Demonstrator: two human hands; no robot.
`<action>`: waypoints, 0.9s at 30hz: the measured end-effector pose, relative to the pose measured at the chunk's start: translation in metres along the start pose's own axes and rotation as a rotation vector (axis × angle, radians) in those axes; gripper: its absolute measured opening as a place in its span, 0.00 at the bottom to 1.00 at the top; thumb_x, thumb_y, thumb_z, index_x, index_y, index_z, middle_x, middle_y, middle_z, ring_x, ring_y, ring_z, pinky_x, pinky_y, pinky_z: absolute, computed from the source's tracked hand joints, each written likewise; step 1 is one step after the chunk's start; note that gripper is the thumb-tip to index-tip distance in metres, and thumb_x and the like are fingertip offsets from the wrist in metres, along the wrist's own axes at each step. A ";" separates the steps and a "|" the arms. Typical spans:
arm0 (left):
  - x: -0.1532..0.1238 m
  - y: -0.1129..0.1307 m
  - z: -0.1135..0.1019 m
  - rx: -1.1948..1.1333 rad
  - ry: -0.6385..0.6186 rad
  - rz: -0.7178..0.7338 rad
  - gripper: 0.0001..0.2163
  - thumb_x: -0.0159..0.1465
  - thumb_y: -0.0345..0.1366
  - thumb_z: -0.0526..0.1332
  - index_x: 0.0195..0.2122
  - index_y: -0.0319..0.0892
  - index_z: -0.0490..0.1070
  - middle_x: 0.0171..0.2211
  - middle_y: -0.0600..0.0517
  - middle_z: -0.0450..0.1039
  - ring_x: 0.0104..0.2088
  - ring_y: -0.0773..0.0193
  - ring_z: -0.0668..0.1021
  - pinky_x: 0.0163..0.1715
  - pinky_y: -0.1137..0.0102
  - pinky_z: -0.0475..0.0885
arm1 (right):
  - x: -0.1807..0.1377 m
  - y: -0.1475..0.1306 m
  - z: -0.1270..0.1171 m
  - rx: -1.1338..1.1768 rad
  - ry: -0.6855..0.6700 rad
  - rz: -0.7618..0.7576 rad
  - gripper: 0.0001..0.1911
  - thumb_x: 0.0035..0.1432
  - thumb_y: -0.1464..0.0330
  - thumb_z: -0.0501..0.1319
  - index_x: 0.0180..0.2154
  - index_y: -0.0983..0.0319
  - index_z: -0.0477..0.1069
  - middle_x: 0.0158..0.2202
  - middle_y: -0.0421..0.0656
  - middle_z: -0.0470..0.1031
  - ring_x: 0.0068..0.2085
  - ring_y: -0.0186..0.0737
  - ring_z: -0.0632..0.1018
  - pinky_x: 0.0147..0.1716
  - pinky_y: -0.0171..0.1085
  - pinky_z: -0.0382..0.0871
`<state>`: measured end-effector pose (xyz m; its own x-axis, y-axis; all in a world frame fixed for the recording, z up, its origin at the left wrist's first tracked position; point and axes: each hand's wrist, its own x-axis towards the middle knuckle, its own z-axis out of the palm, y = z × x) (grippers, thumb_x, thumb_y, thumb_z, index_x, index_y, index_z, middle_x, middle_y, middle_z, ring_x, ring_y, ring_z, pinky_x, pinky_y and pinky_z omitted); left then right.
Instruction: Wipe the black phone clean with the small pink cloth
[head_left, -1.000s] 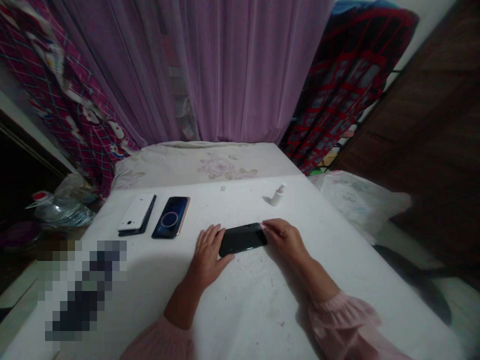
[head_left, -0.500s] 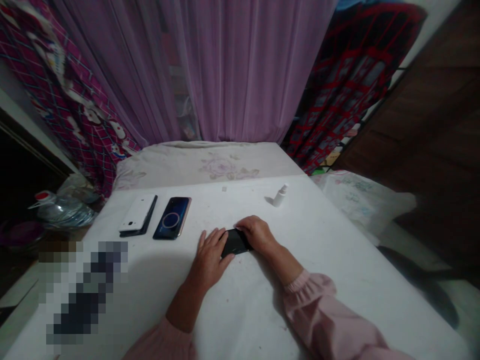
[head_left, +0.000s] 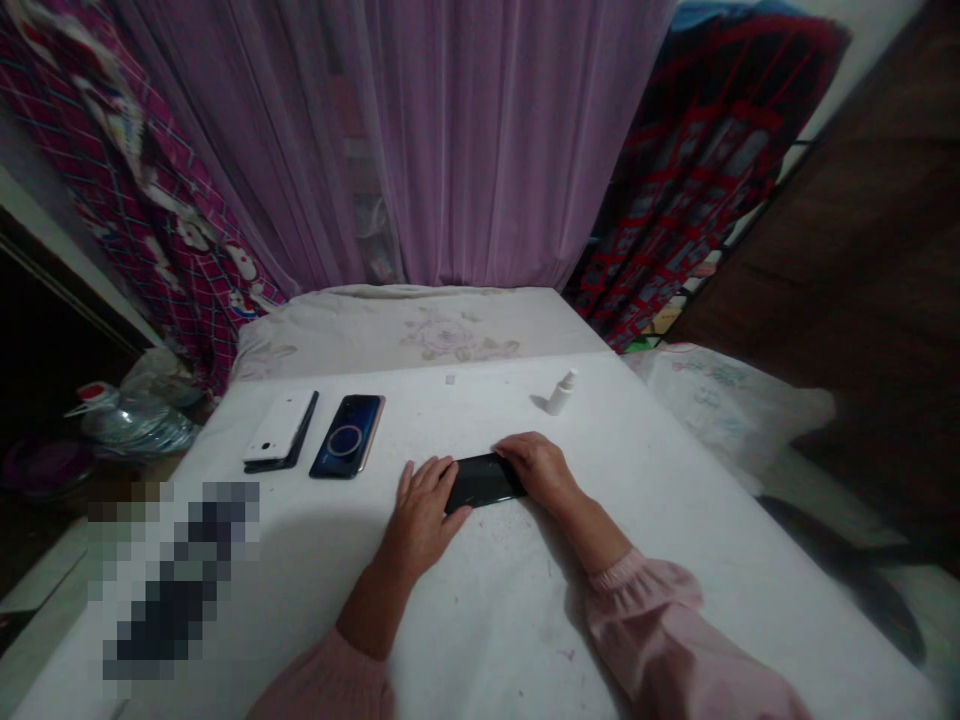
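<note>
A black smartphone (head_left: 486,482) lies flat and lengthwise on the white table cover, its dark glass facing up. My left hand (head_left: 421,510) grips its left end, fingers at the far edge and thumb at the near edge. Over the right end, my right hand (head_left: 546,475) has its fingers bent and pressed together on the glass. Whatever may be under those fingertips is hidden. Farther off to the right stands a small white spray bottle (head_left: 559,396). Left of my hands, a blue phone with a ring on its back (head_left: 346,438) rests on another phone.
A white phone (head_left: 279,428) lies on a dark one at the left. Blurred blocks cover a dark thing (head_left: 176,590) at the near left. Purple curtains (head_left: 480,150) hang behind the table. A large water bottle (head_left: 135,418) stands beyond the left edge.
My right hand has slid right along the smartphone, and more of the dark glass shows. My left hand keeps its grip on the left end. The view has shifted slightly.
</note>
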<state>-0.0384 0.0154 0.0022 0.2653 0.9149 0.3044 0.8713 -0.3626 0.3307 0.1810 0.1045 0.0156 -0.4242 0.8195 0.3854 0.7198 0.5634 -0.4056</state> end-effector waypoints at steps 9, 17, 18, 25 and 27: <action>-0.001 -0.003 0.003 0.005 0.007 0.012 0.24 0.66 0.42 0.58 0.62 0.44 0.62 0.60 0.42 0.67 0.61 0.49 0.67 0.64 0.46 0.54 | -0.033 -0.047 0.012 0.240 0.095 -0.243 0.14 0.61 0.77 0.57 0.42 0.58 0.78 0.39 0.45 0.82 0.40 0.40 0.79 0.40 0.40 0.75; -0.001 -0.004 0.002 -0.005 -0.001 0.023 0.24 0.67 0.42 0.56 0.63 0.43 0.61 0.61 0.42 0.66 0.62 0.49 0.66 0.63 0.45 0.54 | -0.036 0.005 -0.004 0.028 0.213 -0.010 0.15 0.60 0.76 0.57 0.39 0.56 0.80 0.37 0.44 0.82 0.37 0.43 0.80 0.38 0.42 0.76; 0.000 -0.003 0.002 -0.003 -0.001 0.019 0.24 0.67 0.42 0.57 0.62 0.43 0.61 0.61 0.42 0.66 0.62 0.48 0.66 0.63 0.45 0.54 | -0.031 0.004 -0.001 0.010 0.214 0.008 0.15 0.59 0.77 0.57 0.38 0.57 0.80 0.36 0.44 0.82 0.37 0.43 0.80 0.38 0.42 0.76; 0.000 -0.001 0.002 0.018 -0.011 0.013 0.24 0.66 0.42 0.57 0.62 0.41 0.61 0.62 0.42 0.66 0.62 0.48 0.66 0.63 0.45 0.54 | -0.029 -0.042 0.014 0.132 0.176 -0.173 0.14 0.60 0.78 0.58 0.40 0.59 0.79 0.38 0.46 0.82 0.38 0.42 0.79 0.39 0.41 0.76; 0.000 -0.002 0.002 0.014 -0.010 0.014 0.24 0.66 0.42 0.57 0.62 0.42 0.61 0.62 0.42 0.66 0.62 0.48 0.67 0.63 0.45 0.54 | -0.039 -0.041 0.009 0.162 0.139 -0.209 0.14 0.60 0.78 0.58 0.41 0.58 0.79 0.39 0.45 0.82 0.39 0.41 0.79 0.39 0.40 0.76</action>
<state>-0.0395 0.0161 0.0001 0.2819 0.9114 0.2999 0.8731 -0.3732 0.3136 0.1630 0.0507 0.0100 -0.4666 0.6680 0.5797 0.5227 0.7370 -0.4285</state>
